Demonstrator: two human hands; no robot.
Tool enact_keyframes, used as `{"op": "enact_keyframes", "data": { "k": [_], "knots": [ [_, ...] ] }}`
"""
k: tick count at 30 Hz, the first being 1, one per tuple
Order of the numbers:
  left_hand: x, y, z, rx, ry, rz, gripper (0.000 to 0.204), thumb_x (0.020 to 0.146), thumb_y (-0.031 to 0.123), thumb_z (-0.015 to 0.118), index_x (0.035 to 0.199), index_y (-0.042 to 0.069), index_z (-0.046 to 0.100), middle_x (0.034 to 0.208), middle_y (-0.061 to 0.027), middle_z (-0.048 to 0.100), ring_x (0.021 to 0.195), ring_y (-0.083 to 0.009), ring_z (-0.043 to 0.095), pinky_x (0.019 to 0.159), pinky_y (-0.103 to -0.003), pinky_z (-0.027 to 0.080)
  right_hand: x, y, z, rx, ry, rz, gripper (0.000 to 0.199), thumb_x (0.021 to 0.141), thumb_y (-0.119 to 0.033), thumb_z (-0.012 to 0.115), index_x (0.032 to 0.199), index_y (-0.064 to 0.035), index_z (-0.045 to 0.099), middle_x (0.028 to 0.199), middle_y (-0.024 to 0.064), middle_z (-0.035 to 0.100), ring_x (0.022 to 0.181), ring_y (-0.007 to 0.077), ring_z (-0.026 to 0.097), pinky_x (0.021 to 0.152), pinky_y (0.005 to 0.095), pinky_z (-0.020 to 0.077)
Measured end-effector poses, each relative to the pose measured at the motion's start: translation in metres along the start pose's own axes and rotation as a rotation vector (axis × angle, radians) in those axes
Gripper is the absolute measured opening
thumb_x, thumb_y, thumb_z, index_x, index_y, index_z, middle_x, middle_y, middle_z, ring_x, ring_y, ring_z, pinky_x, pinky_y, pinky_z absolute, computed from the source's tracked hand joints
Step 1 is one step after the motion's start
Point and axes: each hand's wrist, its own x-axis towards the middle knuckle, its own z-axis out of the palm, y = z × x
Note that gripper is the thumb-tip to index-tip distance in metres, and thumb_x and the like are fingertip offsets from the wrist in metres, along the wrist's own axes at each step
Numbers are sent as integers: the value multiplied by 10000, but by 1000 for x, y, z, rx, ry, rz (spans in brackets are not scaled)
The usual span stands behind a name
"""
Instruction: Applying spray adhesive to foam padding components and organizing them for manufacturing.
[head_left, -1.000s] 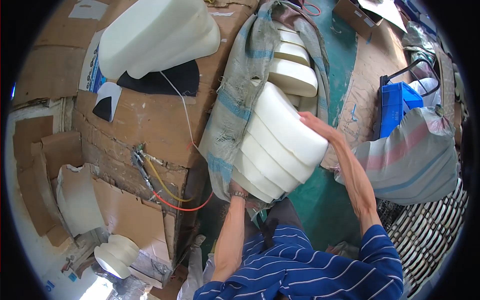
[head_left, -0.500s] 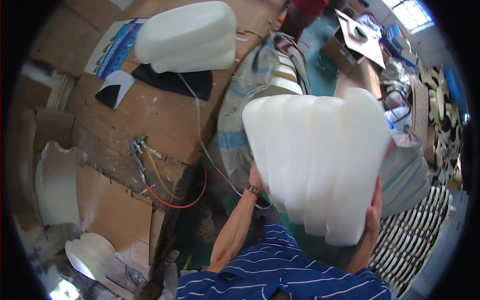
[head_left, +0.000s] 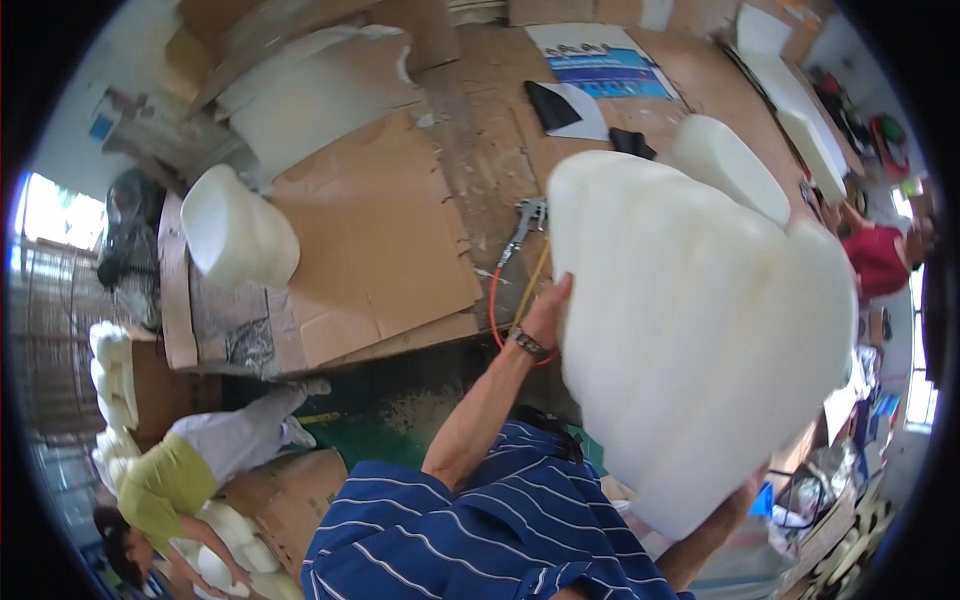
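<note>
Foam stack (head_left: 700,330): creamy white, plain.
Shirt (head_left: 480,530): navy blue with thin white stripes.
Cardboard sheet (head_left: 380,240): tan brown.
Hose (head_left: 497,315): orange-red.
Foam block (head_left: 238,228): white.
Printed sheet (head_left: 605,62): blue on white.
Floor (head_left: 400,410): dark green, worn.

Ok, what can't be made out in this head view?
- Right hand: mostly hidden behind the white foam cushion; grip unclear.
- Left hand: fingers tucked behind the cushion's edge.
- Workbench beneath the cushion: covered.
- Person in red: at the rim, small and bent.
</note>
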Motion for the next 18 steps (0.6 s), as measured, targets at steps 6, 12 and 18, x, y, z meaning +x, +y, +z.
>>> {"op": "enact_keyframes", "data": {
  "k": [6,12,18],
  "knots": [
    [-14,112,-128,-33,193,206,753,975,601,544,1456,26,479,1410,-131,579,1276,-260,561,1070,-435,468,52,-36,178,-159,-203,-21,1173,609,-531,862,1504,16,337,1354,161,532,1238,272,540,1049,391,430],
    [-37,205,-234,101,265,313,739,1003,594,490,1470,22,468,1420,-120,572,1261,-255,562,1059,-414,460,88,-18,324,-59,-418,94,1041,688,-354,888,1484,22,333,1312,184,556,1205,273,568,1015,403,475],
    [-36,239,-313,482,789,176,665,1064,536,345,1482,32,462,1365,-109,611,1188,-240,598,1007,-379,472,127,78,424,-156,-514,86,921,747,-295,879,1459,15,384,1318,157,573,1198,254,570,1005,388,486]
  ]
}}
